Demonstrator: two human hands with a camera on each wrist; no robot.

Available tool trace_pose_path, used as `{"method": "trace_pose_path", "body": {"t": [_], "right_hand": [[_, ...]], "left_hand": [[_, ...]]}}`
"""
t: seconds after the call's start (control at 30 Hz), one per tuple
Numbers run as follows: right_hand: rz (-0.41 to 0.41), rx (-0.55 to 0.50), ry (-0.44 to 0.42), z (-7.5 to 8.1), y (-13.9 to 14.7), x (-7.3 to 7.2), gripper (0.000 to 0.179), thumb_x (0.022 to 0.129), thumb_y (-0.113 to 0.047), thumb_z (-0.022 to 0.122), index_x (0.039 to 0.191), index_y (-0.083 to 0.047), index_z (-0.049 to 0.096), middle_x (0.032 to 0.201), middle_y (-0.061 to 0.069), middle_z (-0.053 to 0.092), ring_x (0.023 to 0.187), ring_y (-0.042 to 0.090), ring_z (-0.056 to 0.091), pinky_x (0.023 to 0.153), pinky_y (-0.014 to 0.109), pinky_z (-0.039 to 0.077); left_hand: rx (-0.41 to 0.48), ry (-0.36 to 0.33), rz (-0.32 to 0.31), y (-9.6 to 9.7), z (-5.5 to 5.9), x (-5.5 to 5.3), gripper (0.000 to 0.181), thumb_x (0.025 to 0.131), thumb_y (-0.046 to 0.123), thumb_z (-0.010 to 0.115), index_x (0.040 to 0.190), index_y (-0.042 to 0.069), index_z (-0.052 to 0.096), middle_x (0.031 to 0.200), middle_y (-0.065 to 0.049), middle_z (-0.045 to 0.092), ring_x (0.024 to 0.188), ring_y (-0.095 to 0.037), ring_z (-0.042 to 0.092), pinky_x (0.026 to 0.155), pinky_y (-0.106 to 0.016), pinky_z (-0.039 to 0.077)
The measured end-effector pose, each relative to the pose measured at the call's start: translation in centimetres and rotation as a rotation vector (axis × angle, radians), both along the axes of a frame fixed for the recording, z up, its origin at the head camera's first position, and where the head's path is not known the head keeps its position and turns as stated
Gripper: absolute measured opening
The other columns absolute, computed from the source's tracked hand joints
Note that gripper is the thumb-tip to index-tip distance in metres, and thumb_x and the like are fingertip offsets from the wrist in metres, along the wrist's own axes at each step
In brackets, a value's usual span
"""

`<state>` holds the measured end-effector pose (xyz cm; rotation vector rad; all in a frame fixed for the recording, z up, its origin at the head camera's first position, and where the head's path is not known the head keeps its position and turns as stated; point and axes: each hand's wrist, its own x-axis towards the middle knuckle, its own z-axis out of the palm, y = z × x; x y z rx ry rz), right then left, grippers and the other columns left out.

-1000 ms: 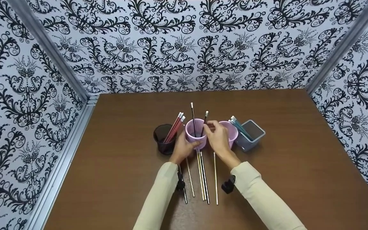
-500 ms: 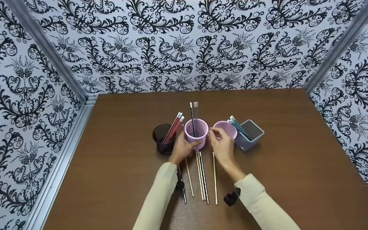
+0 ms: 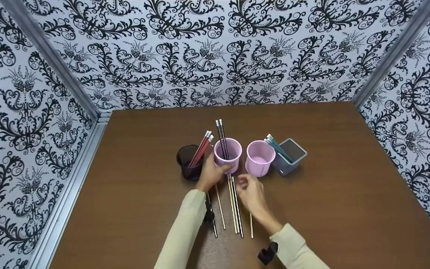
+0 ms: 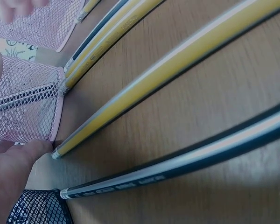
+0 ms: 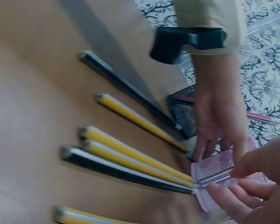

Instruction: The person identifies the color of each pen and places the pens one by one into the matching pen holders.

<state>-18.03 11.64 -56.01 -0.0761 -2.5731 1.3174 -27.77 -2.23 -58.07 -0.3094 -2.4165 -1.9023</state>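
My left hand grips the left pink mesh cup, thumb across its near side. Two black pencils with white erasers lean inside this cup. Just in front of it, my right hand hovers with loosely bent fingers beside the eraser ends of the middle pencils; nothing shows between its fingertips. Those are yellow pencils and a black pencil, lying side by side. Further left lie a yellow pencil and a black pencil. Another yellow pencil lies partly hidden under my right hand.
A second pink mesh cup stands to the right. Beyond it, a grey square mesh holder holds several green pencils. At left, a black mesh cup holds several red pencils. Patterned walls bound the brown table.
My right hand has let go of a black pencil, which now leans in the left pink cup beside the other. The hand has come down toward the table pencils. My left hand keeps its grip.
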Motion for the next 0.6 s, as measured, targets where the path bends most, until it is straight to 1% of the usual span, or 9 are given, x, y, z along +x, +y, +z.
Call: {"method": "trace_pose_path", "body": {"t": [0.17, 0.37, 0.47, 0.6], "right_hand": [[0.01, 0.046, -0.02, -1.2, -0.7, 0.7, 0.032, 0.075, 0.008, 0.068, 0.107, 0.006, 0.065, 0.094, 0.014, 0.063, 0.081, 0.022, 0.064, 0.076, 0.034, 0.055], [0.013, 0.08, -0.028, -2.5, -1.4, 1.3, 0.038, 0.071, 0.012, 0.068, 0.109, 0.008, 0.061, 0.099, 0.019, 0.06, 0.085, 0.027, 0.062, 0.079, 0.041, 0.054], [0.018, 0.107, -0.042, -2.9, -1.7, 1.3, 0.039, 0.072, 0.011, 0.07, 0.109, 0.008, 0.061, 0.101, 0.019, 0.06, 0.09, 0.031, 0.063, 0.084, 0.045, 0.053], [0.021, 0.119, -0.061, -2.9, -1.8, 1.3, 0.038, 0.075, 0.009, 0.07, 0.111, 0.007, 0.061, 0.102, 0.02, 0.061, 0.094, 0.036, 0.064, 0.087, 0.048, 0.052]], "left_hand": [[0.012, 0.007, -0.004, 0.0, 0.0, 0.0, 0.078, 0.076, 0.013, 0.086, 0.142, -0.003, 0.048, 0.13, -0.022, 0.064, 0.125, -0.034, 0.059, 0.112, -0.045, 0.042], [0.011, -0.014, -0.001, 0.1, 0.0, 0.0, 0.077, 0.076, 0.013, 0.086, 0.141, -0.003, 0.048, 0.13, -0.022, 0.064, 0.125, -0.034, 0.059, 0.112, -0.045, 0.042], [0.006, -0.024, 0.009, 0.0, -0.1, -0.1, 0.082, 0.075, 0.014, 0.087, 0.144, -0.001, 0.046, 0.132, -0.02, 0.063, 0.127, -0.032, 0.058, 0.114, -0.044, 0.041], [0.007, -0.022, 0.011, 0.0, -0.2, -0.1, 0.085, 0.074, 0.013, 0.087, 0.146, -0.002, 0.044, 0.134, -0.02, 0.062, 0.129, -0.032, 0.056, 0.115, -0.044, 0.039]]}}
